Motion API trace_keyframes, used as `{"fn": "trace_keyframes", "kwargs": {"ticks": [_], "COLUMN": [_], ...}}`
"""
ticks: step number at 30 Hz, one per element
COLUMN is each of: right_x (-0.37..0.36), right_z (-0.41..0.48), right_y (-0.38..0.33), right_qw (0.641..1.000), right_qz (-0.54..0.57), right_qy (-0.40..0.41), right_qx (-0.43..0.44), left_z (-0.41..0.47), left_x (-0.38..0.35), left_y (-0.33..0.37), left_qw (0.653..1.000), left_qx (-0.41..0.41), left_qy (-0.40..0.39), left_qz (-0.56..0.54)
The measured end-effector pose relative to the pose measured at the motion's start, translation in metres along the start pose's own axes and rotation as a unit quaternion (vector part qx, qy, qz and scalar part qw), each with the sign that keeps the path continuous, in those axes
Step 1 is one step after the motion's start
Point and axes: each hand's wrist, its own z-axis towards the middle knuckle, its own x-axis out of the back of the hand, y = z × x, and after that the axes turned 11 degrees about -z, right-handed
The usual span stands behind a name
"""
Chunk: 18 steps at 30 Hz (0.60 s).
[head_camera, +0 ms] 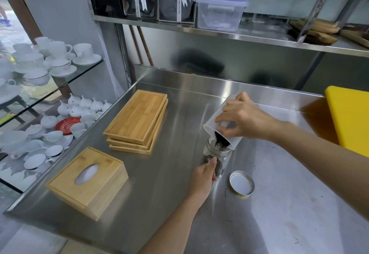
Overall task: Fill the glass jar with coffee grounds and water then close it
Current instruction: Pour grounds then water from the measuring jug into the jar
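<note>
A clear glass jar (221, 156) stands upright on the steel counter (279, 203), with dark coffee grounds in its lower part. My left hand (203, 177) grips the jar's near side. My right hand (243, 118) holds a white plastic container (223, 118) tilted mouth-down over the jar. Dark coffee grounds (220, 140) are spilling from the container's mouth into the jar's opening. The jar's metal lid (242, 183) lies upside down on the counter just right of the jar.
A wooden tissue box (87, 181) sits at the front left, a stack of wooden trays (137, 122) behind it. A yellow cutting board (351, 118) lies at the right edge. White cups fill glass shelves (40, 94) on the left. A steel shelf (229, 32) runs overhead.
</note>
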Motion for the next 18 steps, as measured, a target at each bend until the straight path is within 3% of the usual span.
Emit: {"fn": "trace_keyframes", "kwargs": {"ticks": [18], "right_x": [-0.0010], "right_z": [0.0005], "right_y": [-0.0001], "right_qw": [1.000], "right_qz": [0.001], "right_qy": [0.005], "right_qx": [-0.003], "left_z": [0.0018], "left_x": [-0.0012], "left_y": [-0.0017], "left_qw": [1.000], "left_qx": [0.001], "left_qy": [-0.004], "left_qz": [-0.009]}}
